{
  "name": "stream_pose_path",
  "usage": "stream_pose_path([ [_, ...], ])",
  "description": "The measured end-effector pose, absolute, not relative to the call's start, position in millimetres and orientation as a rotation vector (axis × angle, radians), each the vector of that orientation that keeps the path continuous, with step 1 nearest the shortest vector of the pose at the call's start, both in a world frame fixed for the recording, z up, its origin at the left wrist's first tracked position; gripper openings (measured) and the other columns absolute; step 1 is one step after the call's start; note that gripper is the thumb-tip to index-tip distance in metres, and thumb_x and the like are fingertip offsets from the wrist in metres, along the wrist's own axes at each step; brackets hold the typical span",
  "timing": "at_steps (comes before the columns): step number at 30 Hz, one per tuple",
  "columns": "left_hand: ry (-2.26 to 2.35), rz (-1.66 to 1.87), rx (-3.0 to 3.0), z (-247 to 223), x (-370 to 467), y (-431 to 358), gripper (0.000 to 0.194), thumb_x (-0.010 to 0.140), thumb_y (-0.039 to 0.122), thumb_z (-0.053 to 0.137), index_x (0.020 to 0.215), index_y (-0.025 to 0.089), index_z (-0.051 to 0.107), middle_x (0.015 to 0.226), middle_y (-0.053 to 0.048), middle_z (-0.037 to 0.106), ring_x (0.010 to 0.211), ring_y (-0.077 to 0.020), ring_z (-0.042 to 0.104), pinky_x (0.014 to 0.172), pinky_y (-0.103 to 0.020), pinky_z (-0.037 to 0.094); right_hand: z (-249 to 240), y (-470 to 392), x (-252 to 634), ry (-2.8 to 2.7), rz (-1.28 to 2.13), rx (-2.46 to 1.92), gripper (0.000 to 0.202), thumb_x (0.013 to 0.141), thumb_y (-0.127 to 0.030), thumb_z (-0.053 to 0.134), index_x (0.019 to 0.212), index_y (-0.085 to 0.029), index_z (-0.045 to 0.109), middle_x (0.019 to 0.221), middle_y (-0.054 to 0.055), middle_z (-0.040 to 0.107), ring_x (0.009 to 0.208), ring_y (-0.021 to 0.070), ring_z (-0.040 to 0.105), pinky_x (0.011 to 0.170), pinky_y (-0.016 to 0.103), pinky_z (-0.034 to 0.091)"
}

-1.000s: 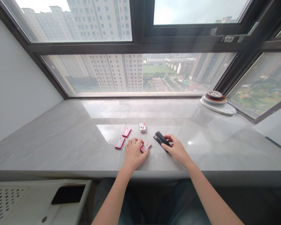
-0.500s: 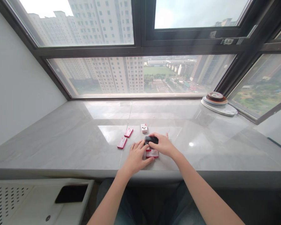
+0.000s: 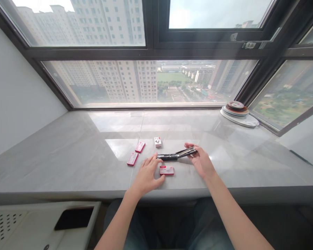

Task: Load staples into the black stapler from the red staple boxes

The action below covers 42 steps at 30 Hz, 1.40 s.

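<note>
Since half a second ago, the right hand (image 3: 201, 163) has drawn off to the right, and the stapler (image 3: 169, 157), compact then, now stretches open between both hands. Beyond the grip rises a wide window (image 3: 151, 53); under the hands lies a grey counter (image 3: 67, 156). Far past the right hand sits a stack of plates (image 3: 234, 113). The stapler's long axis runs crosswise, from left fingertips to right fingers, bent near the middle: its left half lies nearly level across the view, its right half slants up rightward, that end pointing into the right hand, which is closed on it. The left hand (image 3: 146, 175) rests fingertips against the other end, thumb well apart; whether they pinch it, I cannot tell. One red box (image 3: 166, 170) lies near the left thumb, two more red boxes (image 3: 132, 158) left of and beyond the left fingers. Beyond the stapler's left end stands a small white carton (image 3: 158, 141).
</note>
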<state>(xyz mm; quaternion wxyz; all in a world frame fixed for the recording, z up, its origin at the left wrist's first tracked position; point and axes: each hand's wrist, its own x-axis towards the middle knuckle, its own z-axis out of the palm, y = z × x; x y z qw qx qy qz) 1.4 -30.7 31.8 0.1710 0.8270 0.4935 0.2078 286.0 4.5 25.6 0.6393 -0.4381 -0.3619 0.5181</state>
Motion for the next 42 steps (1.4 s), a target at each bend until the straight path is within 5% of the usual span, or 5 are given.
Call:
stream_pose_path([
  [6, 1.355, 0.607, 2.27, 30.1, -1.7, -28.1, 0.03, 0.086, 0.033, 0.066, 0.116, 0.031, 0.063, 0.167, 0.0, 0.034, 0.154, -0.0249, 0.031, 0.127, -0.046, 0.025, 7.0, -28.1, 313.7, -0.858, 1.115, -1.46, 0.033, 0.09, -0.055, 0.066, 0.104, -0.025, 0.063, 0.105, 0.007, 0.07, 0.076, 0.018, 0.07, 0.063, 0.031, 0.062],
  [11, 1.316, 0.67, 2.231, 23.8, -3.2, -24.5, 0.03, 0.084, 0.037, 0.071, 0.113, 0.032, 0.065, 0.166, 0.0, 0.035, 0.155, -0.0254, 0.03, 0.127, -0.049, 0.024, 17.2, -46.0, 260.5, -1.335, 1.492, -1.533, 0.04, 0.093, -0.06, 0.059, 0.088, -0.02, 0.061, 0.073, -0.001, 0.063, 0.039, 0.0068, 0.045, 0.036, 0.021, 0.029],
  [18, 1.237, 0.663, 2.235, 20.9, -11.3, -21.2, 0.031, 0.087, 0.042, 0.071, 0.116, 0.032, 0.066, 0.165, 0.0, 0.037, 0.155, -0.0241, 0.029, 0.126, -0.047, 0.028, 19.5, -37.9, 238.3, -1.551, 1.333, -1.567, 0.047, 0.091, -0.059, 0.06, 0.067, -0.019, 0.053, 0.052, -0.004, 0.05, 0.045, 0.0079, 0.036, 0.046, 0.023, 0.026],
  [28, 1.345, 0.708, 2.336, 20.1, -0.5, -29.3, 0.056, 0.086, 0.042, 0.07, 0.138, 0.032, 0.052, 0.166, -0.003, 0.035, 0.154, -0.025, 0.032, 0.128, -0.047, 0.024, 40.6, -22.5, 241.8, -1.722, 0.715, -1.671, 0.03, 0.096, -0.048, 0.053, 0.109, -0.025, 0.068, 0.059, -0.004, 0.059, 0.059, 0.0168, 0.056, 0.058, 0.027, 0.035],
  [42, 1.329, 0.697, 2.363, 19.7, -3.8, -25.5, 0.058, 0.086, 0.039, 0.068, 0.14, 0.03, 0.05, 0.165, -0.005, 0.038, 0.155, -0.028, 0.03, 0.128, -0.051, 0.023, 25.6, 9.3, 176.8, -1.567, 0.921, -1.49, 0.023, 0.09, -0.042, 0.06, 0.098, -0.022, 0.067, 0.058, -0.005, 0.06, 0.053, 0.0148, 0.056, 0.056, 0.025, 0.041],
])
